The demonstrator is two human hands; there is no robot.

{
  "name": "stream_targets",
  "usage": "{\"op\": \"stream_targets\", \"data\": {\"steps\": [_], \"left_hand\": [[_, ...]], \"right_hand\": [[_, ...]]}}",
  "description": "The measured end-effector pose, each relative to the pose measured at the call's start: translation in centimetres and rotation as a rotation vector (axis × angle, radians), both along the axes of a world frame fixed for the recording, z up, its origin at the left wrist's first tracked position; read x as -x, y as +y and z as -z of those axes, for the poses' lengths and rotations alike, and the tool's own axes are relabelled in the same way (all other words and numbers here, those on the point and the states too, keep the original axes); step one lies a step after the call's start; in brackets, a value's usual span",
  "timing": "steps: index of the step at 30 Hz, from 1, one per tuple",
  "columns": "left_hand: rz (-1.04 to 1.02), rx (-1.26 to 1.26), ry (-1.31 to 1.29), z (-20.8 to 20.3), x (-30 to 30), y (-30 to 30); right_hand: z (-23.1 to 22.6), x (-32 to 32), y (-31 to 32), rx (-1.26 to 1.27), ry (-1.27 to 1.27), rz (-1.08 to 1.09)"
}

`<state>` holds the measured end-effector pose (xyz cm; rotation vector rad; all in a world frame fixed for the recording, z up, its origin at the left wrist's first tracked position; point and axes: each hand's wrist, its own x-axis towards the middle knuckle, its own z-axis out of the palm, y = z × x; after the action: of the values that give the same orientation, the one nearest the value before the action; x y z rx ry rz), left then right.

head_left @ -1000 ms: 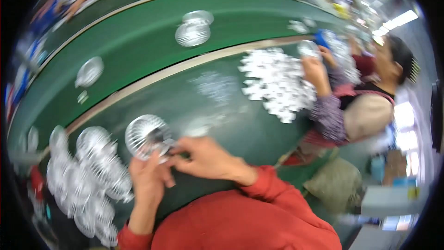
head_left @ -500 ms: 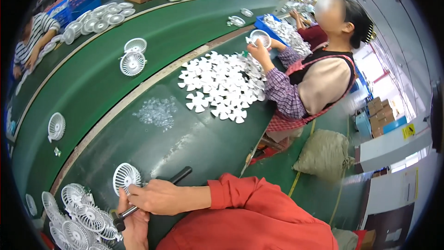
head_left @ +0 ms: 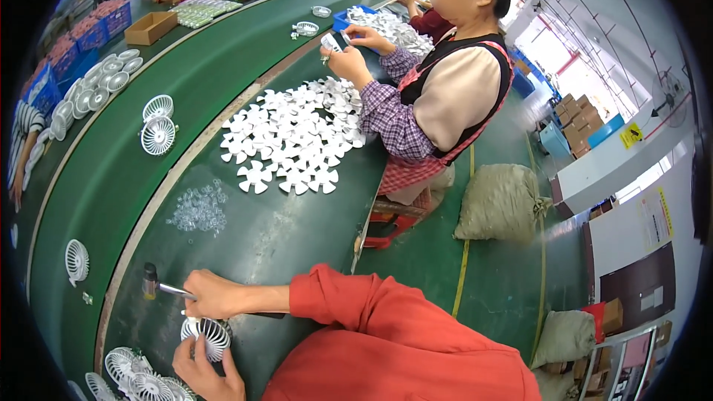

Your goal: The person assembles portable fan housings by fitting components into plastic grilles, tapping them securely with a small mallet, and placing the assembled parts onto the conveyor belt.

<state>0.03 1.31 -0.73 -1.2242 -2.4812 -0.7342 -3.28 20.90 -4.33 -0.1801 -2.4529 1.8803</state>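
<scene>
Near the lower edge, my left hand (head_left: 206, 376) holds a round white fan cage (head_left: 211, 337) on the green table, with its thumb and fingers around the rim. My right hand (head_left: 214, 293) is closed around the metal shaft of a hammer (head_left: 171, 290), just above the cage. The hammer's dark head points left, and part of its handle is hidden under my wrist. A small white piece shows at the cage's upper edge, below my right fingers. Several similar cages (head_left: 151, 386) are heaped at the lower left.
Small clear plastic pieces (head_left: 199, 209) lie ahead of my hands, with white fan blades (head_left: 286, 137) beyond. A co-worker (head_left: 453, 96) sits at right, holding a white part. Left runs a green conveyor (head_left: 119, 186) carrying fan cages (head_left: 158, 134). A sack (head_left: 499, 204) stands on the floor.
The view has shifted right. The hammer has swung round, its head going from beside my left palm to left of the cage. My left hand now grips the cage from the near side.
</scene>
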Motion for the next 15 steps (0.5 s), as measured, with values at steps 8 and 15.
{"op": "stream_targets", "data": {"steps": [8,15], "left_hand": [[-0.038,0.011,-0.063,2.9,0.3,-0.6],[-0.099,-0.048,-0.045,2.2,0.3,0.5]], "right_hand": [[0.9,-0.7,0.1,-0.397,-0.089,-0.077],[-4.0,-4.0,3.0,-0.201,-0.006,-0.004]]}}
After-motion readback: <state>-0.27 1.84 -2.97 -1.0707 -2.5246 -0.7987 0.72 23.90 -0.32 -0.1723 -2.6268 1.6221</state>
